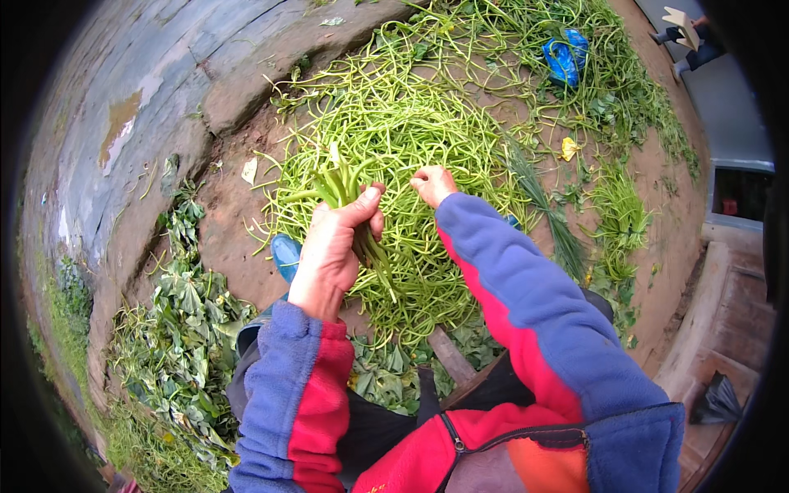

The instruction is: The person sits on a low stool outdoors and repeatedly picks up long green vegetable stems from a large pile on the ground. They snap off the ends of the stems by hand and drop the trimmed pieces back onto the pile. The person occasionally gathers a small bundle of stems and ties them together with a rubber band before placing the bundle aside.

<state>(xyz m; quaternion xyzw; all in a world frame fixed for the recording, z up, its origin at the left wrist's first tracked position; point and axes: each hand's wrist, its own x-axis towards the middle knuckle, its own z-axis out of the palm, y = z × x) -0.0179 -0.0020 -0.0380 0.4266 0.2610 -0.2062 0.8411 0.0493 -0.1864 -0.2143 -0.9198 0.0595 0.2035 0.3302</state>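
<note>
My left hand [340, 237] is closed around a small bunch of green leaf stems [336, 183]. Their thick ends point up past the thumb, and the thin ends hang below the fist. Over a broad heap of loose green stems [394, 129] is my right hand [434, 185], thumb and fingertips drawn together. Whether a stem is pinched between them is unclear. The heap lies on bare earth in front of me, beside my blue boot [285, 256].
Cut leaves [185, 345] are heaped at left, near stone paving [142, 80]. Long thin green blades [545, 203], a stem bundle [616, 228] and a yellow flower [569, 148] lie at right. Farther off are a blue plastic bag [566, 58] and a person [706, 52].
</note>
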